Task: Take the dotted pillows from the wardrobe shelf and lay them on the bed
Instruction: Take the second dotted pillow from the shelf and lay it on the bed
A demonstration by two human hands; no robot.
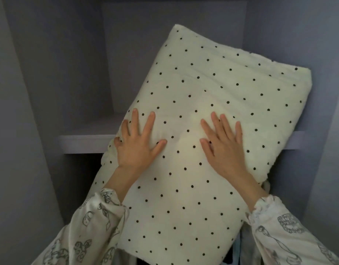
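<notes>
A cream pillow with black dots [212,88] leans tilted across the front edge of the wardrobe shelf [84,143], its upper end inside the compartment and its lower end hanging out toward me. My left hand [138,142] lies flat on the pillow's left edge, fingers spread, thumb curled round the side. My right hand [224,142] presses flat on the pillow's middle with fingers apart. Only this one pillow shows; the bed is out of view.
Grey wardrobe walls [40,83] close in on both sides, with the back panel [145,44] behind the pillow. Below the shelf is a dark space with hanging fabric [239,243]. My patterned sleeves [92,226] fill the bottom corners.
</notes>
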